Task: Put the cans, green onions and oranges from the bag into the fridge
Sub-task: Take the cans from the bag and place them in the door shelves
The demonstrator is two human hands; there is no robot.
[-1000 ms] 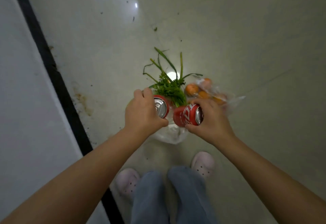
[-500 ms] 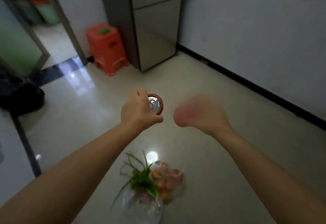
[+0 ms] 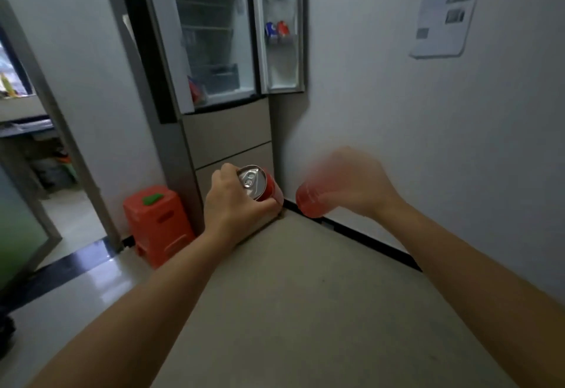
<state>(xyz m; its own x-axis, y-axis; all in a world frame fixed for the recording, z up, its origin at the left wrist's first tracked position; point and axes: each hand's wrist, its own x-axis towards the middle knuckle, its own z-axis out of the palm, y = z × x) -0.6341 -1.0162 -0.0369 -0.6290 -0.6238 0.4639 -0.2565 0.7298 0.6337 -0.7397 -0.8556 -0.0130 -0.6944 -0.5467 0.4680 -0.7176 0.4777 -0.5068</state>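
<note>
Two red cans in hand, one per hand. Left hand [image 3: 241,204] wrapped round a red soda can [image 3: 260,184], silver top w/ pull tab facing up, fingers curled firm on the body. Right hand [image 3: 351,182] badly blurred; curled round a second red can [image 3: 310,202], but can't tell how tight. Fridge [image 3: 214,51] ahead, upper doors open, shelves visible inside; right door [image 3: 279,26] swung out near the wall, two small items (blue, red) on its rack. Bag, green onions, oranges not in view.

Risks, judged: right-hand can likeliest to slip, esp. if grip is loose while arm swings; drop onto hard floor = dent or burst. Could also clip a can on an open door edge while reaching in.

Room: bare floor straight to fridge, approach clear. White wall close on right, dark skirting along its base. Orange plastic stool [image 3: 157,222] just left of fridge, beside doorway. Best line prob. centre, btwn the two open doors.
</note>
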